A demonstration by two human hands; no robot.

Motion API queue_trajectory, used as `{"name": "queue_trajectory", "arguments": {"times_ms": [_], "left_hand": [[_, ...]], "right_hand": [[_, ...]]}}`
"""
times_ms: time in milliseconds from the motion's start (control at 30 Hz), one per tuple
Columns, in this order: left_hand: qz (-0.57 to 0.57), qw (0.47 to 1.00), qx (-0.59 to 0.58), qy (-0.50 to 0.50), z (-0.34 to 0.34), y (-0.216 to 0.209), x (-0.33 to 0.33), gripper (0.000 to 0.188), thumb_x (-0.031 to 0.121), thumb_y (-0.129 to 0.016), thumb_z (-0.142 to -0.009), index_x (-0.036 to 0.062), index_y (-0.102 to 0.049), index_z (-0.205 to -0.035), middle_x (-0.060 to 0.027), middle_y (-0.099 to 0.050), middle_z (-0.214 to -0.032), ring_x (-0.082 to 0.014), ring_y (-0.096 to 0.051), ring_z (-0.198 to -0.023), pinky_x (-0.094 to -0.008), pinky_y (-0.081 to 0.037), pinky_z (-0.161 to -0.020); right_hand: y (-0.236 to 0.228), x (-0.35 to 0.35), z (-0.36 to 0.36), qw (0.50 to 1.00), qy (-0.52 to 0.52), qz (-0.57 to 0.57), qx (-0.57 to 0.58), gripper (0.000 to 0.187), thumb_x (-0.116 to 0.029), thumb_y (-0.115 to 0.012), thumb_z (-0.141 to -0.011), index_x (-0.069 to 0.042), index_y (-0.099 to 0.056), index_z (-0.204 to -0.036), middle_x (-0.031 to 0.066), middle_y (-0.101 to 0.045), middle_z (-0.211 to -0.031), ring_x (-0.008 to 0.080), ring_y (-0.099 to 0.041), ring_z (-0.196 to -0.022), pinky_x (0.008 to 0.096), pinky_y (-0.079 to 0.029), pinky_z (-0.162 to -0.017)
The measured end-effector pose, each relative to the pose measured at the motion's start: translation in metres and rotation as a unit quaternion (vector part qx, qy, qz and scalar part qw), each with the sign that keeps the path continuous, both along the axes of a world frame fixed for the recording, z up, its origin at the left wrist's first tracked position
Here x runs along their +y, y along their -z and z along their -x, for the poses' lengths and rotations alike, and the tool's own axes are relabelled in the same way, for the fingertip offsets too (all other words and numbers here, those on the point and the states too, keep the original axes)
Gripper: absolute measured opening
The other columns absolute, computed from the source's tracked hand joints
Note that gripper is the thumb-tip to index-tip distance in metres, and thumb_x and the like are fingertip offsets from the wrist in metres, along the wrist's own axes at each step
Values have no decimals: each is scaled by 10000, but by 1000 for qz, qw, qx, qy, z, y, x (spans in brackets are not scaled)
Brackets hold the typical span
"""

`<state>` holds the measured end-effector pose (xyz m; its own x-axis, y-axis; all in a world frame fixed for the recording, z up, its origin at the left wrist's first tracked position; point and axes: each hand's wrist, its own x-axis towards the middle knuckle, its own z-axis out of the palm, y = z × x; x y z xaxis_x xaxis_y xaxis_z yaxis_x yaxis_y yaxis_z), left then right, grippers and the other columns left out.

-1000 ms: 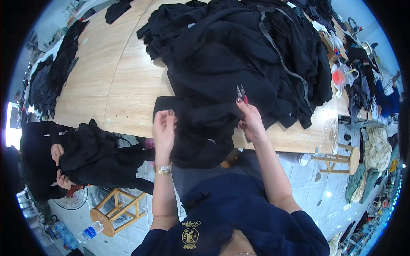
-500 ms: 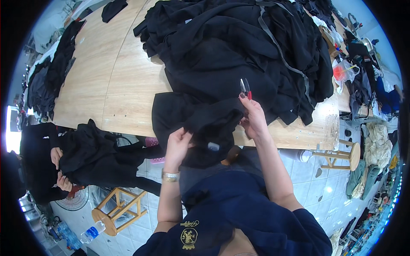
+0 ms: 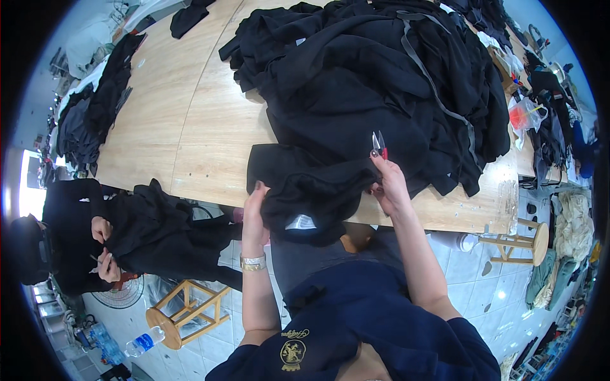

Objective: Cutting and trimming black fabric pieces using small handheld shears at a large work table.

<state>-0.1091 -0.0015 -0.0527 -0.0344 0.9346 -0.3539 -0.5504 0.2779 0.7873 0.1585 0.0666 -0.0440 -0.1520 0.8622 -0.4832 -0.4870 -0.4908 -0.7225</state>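
Note:
A black garment (image 3: 310, 184) is stretched between my hands at the table's near edge, partly hanging over it. My left hand (image 3: 255, 208) is closed on its left side, thumb on top. A white label (image 3: 301, 222) shows on the cloth beside that hand. In my right hand (image 3: 391, 187) are small thread snips (image 3: 380, 146) with red handles, blades pointing up and away. The right fingers also hold the garment's right edge; how they grip it is partly hidden. Just beyond lies a big heap of black garments (image 3: 343, 89).
The wooden table (image 3: 210, 146) spans the view. At left, another person's hands (image 3: 105, 267) work on black cloth (image 3: 165, 222). Wooden stools stand at lower left (image 3: 163, 329) and right (image 3: 540, 244). A plastic bag with a red drink (image 3: 522, 115) sits at the right.
My left hand has shifted toward the garment's left edge, spreading the cloth, and the label shows more fully. The right hand still holds the snips. The whole view has shifted slightly.

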Motion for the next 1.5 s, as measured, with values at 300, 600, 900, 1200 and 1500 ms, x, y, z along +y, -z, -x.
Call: {"name": "queue_trajectory", "arguments": {"times_ms": [300, 600, 900, 1200, 1500], "left_hand": [[-114, 797, 566, -177, -21, -21, 5, 298, 268, -651, -847, 17, -561, -979, -95, -577, -867, -183, -552, -759, -277, -447, -630], [241, 866, -380, 218, -83, -18, -55, 407, 388, -473, -936, -8, -554, -986, -80, -625, -823, -170, -634, -728, -195, -450, -508], [83, 936, -334, -76, -98, 7, -38, 290, 204, -458, -890, 16, -544, -1093, -127, -579, -1134, -241, -526, -1105, -364, -428, -928], [-102, 911, -394, -70, -77, -22, -22, 560, 462, -388, -874, 40, -539, -1209, -130, -546, -1247, -279, -464, -1198, -437, -277, -1052], [164, 980, 44, 106, -47, -13, -30, 497, 483, -423, -924, 52, -609, -1086, -118, -644, -1052, -255, -640, -903, -377, -528, -722]], "right_hand": [[-4, 1, 5, 998, 43, 25, -41, 308, -333, -571, -896, -138, -448, -692, -63, -365, -514, 66, -334, -390, 240, -312, -420], [-8, -4, 11, 998, 61, 8, 20, 292, -303, -602, -886, -153, -429, -705, -70, -322, -512, 54, -306, -391, 234, -312, -421], [-27, -9, -3, 986, 138, -13, 93, 295, -271, -564, -916, -164, -407, -689, -74, -272, -506, 54, -270, -401, 230, -277, -427], [-11, -14, 7, 989, 103, -12, 104, 312, -282, -543, -927, -164, -389, -683, -65, -273, -510, 64, -262, -412, 241, -276, -434], [-4, -16, 3, 990, 130, -14, 44, 289, -276, -474, -951, -159, -413, -694, -73, -292, -505, 58, -287, -399, 240, -271, -442]]}}
